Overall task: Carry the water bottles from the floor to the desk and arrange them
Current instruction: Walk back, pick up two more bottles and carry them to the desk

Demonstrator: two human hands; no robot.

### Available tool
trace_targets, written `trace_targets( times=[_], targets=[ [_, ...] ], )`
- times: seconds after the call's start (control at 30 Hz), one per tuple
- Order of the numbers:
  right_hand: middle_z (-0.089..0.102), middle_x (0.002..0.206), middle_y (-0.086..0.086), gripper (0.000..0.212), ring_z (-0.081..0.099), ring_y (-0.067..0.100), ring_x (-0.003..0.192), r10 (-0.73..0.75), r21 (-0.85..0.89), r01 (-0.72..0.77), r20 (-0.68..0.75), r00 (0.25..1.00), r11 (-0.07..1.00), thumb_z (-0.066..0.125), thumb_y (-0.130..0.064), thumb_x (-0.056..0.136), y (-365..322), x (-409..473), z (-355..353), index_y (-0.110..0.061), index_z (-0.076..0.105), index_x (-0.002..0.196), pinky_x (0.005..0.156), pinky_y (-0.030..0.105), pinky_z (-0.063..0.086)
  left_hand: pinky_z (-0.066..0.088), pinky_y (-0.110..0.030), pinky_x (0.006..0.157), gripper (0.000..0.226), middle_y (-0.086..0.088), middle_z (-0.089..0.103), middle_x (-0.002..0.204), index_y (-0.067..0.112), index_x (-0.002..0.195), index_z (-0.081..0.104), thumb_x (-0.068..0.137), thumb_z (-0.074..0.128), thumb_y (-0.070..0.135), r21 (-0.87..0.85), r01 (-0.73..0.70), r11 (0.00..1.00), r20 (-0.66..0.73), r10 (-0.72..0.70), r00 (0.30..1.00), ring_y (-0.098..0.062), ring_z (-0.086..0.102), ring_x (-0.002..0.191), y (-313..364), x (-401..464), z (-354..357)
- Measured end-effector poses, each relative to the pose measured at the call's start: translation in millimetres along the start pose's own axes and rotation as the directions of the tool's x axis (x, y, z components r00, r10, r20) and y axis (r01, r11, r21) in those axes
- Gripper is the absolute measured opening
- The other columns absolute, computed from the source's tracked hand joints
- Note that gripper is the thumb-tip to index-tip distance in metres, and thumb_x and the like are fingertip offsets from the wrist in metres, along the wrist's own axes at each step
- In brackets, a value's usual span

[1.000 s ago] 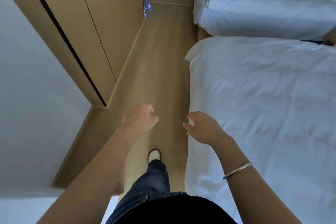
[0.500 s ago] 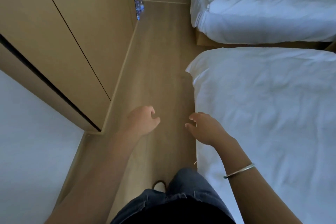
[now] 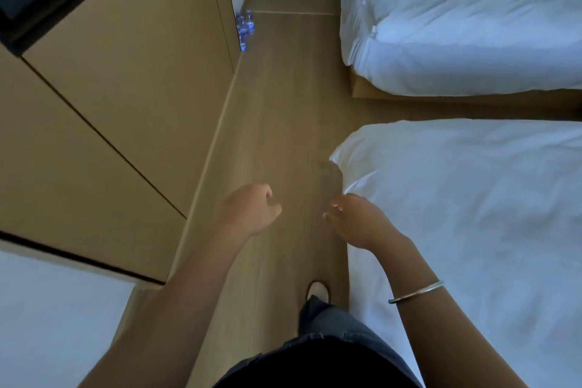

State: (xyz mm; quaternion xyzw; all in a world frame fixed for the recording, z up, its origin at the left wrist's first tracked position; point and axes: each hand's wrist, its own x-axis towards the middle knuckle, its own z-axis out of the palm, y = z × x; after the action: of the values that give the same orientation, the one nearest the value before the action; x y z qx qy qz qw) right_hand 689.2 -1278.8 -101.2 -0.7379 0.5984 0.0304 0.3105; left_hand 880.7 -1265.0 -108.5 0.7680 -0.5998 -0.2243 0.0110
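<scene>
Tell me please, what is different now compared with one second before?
The person has walked forward along the floor, so the water bottles by the cabinet and the far bed look nearer. Nothing was taken or released. The left hand and right hand stay empty, loosely curled, held out in front. The bottles have not moved.

Water bottles [image 3: 245, 27] stand clustered on the wooden floor [image 3: 283, 123] against the far corner of a tan cabinet [image 3: 135, 79], well beyond an empty left hand [image 3: 248, 213] and right hand [image 3: 359, 220], fingers loosely curled.
</scene>
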Motion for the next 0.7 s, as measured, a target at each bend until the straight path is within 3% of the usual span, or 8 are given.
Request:
trace_targets(
  times=[0.17,0.37,0.7],
  targets=[
    [0.055,0.127,0.009,0.04,0.053,0.024,0.115,-0.083,-0.069,0.084,0.009,0.996,0.994,0.046,-0.031,0.094,7,84,-61,-0.011,0.051,0.129,0.098,0.037,0.046,0.043,-0.03,0.088,0.038,0.0,0.06,0.124,0.021,0.118,0.058,0.087,0.054,0.042,-0.026,0.026,0.999,-0.042,-0.027,0.999,-0.023,0.056,0.113,35,89,-26],
    [0.051,0.133,0.009,0.044,0.051,0.024,0.119,-0.126,-0.12,0.127,0.019,0.992,0.985,0.045,-0.033,0.095,4,165,-106,-0.012,0.046,0.133,0.099,0.035,0.043,0.044,-0.03,0.085,0.034,-0.005,0.063,0.118,0.018,0.112,0.06,0.085,0.056,0.04,-0.07,0.061,0.996,-0.054,-0.064,0.996,-0.025,0.058,0.108,42,163,-47],
    [0.049,0.135,0.005,0.046,0.05,0.024,0.121,-0.136,-0.151,0.143,0.058,0.989,0.978,0.044,-0.036,0.095,-24,331,-161,-0.016,0.043,0.136,0.099,0.037,0.044,0.044,-0.032,0.088,0.039,-0.001,0.058,0.125,0.02,0.121,0.055,0.087,0.053,0.04,-0.083,0.055,0.995,-0.051,-0.059,0.997,-0.023,0.056,0.111,37,333,-105]
  ],
)
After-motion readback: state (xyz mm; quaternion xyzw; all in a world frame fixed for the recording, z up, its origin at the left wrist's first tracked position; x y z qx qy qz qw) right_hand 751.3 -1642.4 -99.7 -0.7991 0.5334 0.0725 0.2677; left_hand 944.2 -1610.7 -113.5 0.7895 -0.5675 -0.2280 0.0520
